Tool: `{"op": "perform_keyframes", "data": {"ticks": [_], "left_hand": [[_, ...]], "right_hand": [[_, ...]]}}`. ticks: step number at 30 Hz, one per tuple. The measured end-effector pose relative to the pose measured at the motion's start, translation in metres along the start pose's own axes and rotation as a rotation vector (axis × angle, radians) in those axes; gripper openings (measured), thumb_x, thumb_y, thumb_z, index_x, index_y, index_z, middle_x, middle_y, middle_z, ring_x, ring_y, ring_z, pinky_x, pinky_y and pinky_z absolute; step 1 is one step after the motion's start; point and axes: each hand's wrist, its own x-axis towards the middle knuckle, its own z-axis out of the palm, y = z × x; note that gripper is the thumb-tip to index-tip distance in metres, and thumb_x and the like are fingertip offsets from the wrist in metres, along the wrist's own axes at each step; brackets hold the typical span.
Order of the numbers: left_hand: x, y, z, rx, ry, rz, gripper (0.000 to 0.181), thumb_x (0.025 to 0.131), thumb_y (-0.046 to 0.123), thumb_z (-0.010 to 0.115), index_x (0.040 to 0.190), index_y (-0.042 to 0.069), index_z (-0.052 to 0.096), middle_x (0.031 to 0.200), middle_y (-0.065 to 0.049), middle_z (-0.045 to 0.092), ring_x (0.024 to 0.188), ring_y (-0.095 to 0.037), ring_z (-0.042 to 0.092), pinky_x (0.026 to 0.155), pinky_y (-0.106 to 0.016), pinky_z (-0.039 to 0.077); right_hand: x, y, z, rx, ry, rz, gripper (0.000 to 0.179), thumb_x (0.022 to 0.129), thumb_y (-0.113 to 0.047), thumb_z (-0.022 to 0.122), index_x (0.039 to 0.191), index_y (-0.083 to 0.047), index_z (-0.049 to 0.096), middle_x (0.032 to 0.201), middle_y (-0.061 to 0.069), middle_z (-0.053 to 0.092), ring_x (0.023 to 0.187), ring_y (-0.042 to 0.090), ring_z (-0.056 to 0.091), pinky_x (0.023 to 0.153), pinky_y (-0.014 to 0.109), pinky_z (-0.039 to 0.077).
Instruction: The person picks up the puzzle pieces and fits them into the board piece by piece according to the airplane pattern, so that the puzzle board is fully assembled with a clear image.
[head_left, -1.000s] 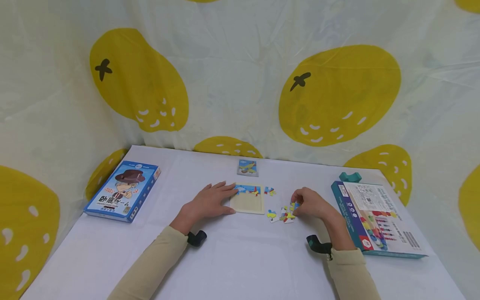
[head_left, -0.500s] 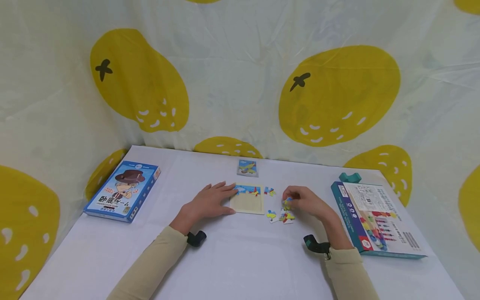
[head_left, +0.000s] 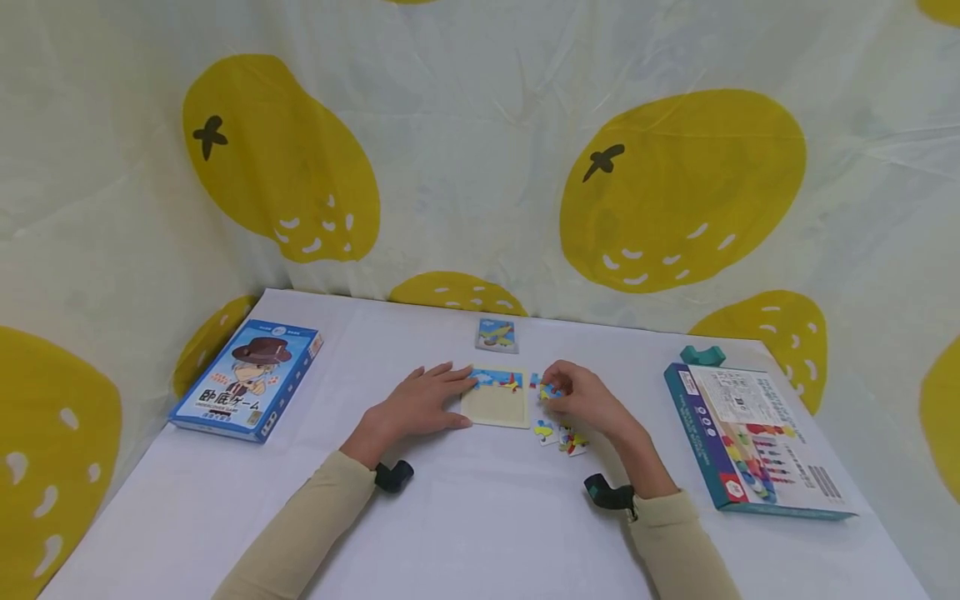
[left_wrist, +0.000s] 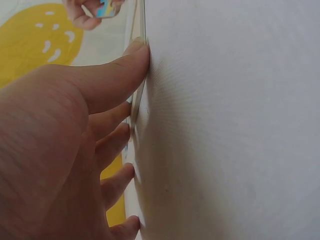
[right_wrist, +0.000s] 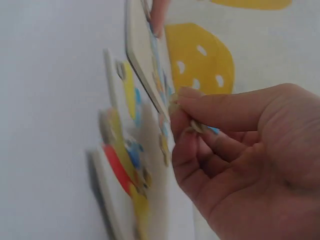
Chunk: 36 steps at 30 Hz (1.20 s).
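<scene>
My left hand [head_left: 423,406] lies spread on the table, thumb and fingertips against the left side of a square wooden puzzle tray [head_left: 493,410]. A strip of blue sky pieces fills the tray's top; bare wood shows below. My right hand [head_left: 592,404] pinches a blue-and-yellow jigsaw piece [head_left: 551,391] between thumb and fingers, just right of the tray. In the right wrist view, fingers mostly cover that jigsaw piece [right_wrist: 197,126]. Another loose piece [head_left: 534,381] is partly hidden beside the right fingertips. Several loose pieces [head_left: 573,442] lie nearer me, some overlapping.
A picture card [head_left: 497,335] with an airplane lies behind the tray. To the left is a blue game box [head_left: 247,379]. On the right lies a larger box [head_left: 757,442], with a teal block [head_left: 702,356] behind it. A patterned cloth hangs at the back.
My right hand has moved left and slightly away from me, carrying a jigsaw piece from the loose pile toward the tray. The left hand has stayed in place.
</scene>
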Motion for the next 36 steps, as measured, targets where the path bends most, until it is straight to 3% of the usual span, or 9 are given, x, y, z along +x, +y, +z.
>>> {"op": "perform_keyframes", "data": {"ticks": [4, 7, 13, 17, 20, 24, 29, 36], "left_hand": [[0.000, 0.000, 0.000, -0.001, -0.001, 0.005, 0.075, 0.090, 0.058, 0.063, 0.154, 0.029, 0.037, 0.163, 0.011, 0.030, 0.155, -0.023, 0.021, 0.122, -0.059, 0.018], [0.001, -0.001, 0.001, 0.007, 0.002, 0.004, 0.075, 0.090, 0.060, 0.062, 0.154, 0.030, 0.037, 0.163, 0.011, 0.030, 0.154, -0.023, 0.022, 0.122, -0.059, 0.019], [0.001, -0.001, 0.001, 0.002, 0.002, 0.005, 0.075, 0.090, 0.060, 0.061, 0.154, 0.030, 0.037, 0.163, 0.011, 0.030, 0.154, -0.024, 0.022, 0.121, -0.060, 0.019], [0.000, -0.001, -0.001, -0.003, 0.006, 0.011, 0.075, 0.090, 0.060, 0.062, 0.154, 0.029, 0.037, 0.163, 0.010, 0.031, 0.154, -0.025, 0.023, 0.121, -0.061, 0.020], [0.000, -0.001, -0.001, 0.000, 0.006, 0.010, 0.075, 0.090, 0.060, 0.061, 0.154, 0.029, 0.037, 0.163, 0.010, 0.031, 0.154, -0.024, 0.023, 0.121, -0.060, 0.019], [0.001, -0.001, -0.002, -0.010, 0.000, 0.010, 0.076, 0.090, 0.061, 0.061, 0.155, 0.030, 0.036, 0.163, 0.010, 0.030, 0.154, -0.023, 0.022, 0.121, -0.061, 0.019], [0.003, -0.002, -0.001, -0.015, -0.006, -0.001, 0.079, 0.090, 0.061, 0.061, 0.156, 0.028, 0.034, 0.164, 0.011, 0.029, 0.154, -0.022, 0.022, 0.122, -0.059, 0.019], [0.002, -0.002, -0.002, -0.024, -0.015, 0.001, 0.078, 0.090, 0.060, 0.062, 0.156, 0.030, 0.033, 0.164, 0.012, 0.028, 0.155, -0.023, 0.021, 0.122, -0.061, 0.017]], "right_hand": [[0.006, -0.004, 0.014, 0.031, 0.026, -0.028, 0.030, 0.084, -0.007, 0.076, 0.110, -0.008, 0.062, 0.100, 0.009, 0.062, 0.090, 0.023, 0.054, 0.078, 0.032, 0.045], [0.011, -0.010, 0.024, 0.023, 0.054, -0.082, 0.021, 0.085, -0.008, 0.075, 0.105, -0.009, 0.067, 0.098, 0.008, 0.066, 0.087, 0.019, 0.057, 0.078, 0.031, 0.047], [0.019, -0.024, 0.038, 0.022, 0.087, -0.146, 0.016, 0.092, -0.004, 0.066, 0.101, -0.010, 0.077, 0.106, 0.008, 0.073, 0.094, 0.020, 0.063, 0.081, 0.031, 0.051], [0.025, -0.029, 0.049, 0.036, 0.110, -0.117, 0.016, 0.092, -0.004, 0.066, 0.101, -0.009, 0.078, 0.102, 0.006, 0.074, 0.087, 0.016, 0.062, 0.075, 0.026, 0.050], [0.029, -0.036, 0.058, 0.057, 0.142, -0.083, 0.014, 0.089, -0.005, 0.069, 0.101, -0.007, 0.074, 0.090, 0.006, 0.073, 0.074, 0.014, 0.060, 0.067, 0.024, 0.049], [0.032, -0.045, 0.067, 0.106, 0.156, -0.041, 0.010, 0.085, -0.003, 0.073, 0.093, -0.003, 0.068, 0.073, 0.008, 0.069, 0.060, 0.013, 0.063, 0.059, 0.023, 0.051], [0.034, -0.050, 0.074, 0.166, 0.141, 0.003, 0.007, 0.085, -0.004, 0.074, 0.083, -0.003, 0.068, 0.065, 0.007, 0.069, 0.053, 0.013, 0.064, 0.054, 0.023, 0.053], [0.037, -0.055, 0.080, 0.112, 0.159, 0.035, 0.010, 0.085, -0.006, 0.075, 0.078, -0.003, 0.068, 0.059, 0.004, 0.065, 0.048, 0.011, 0.060, 0.049, 0.022, 0.049]]}}
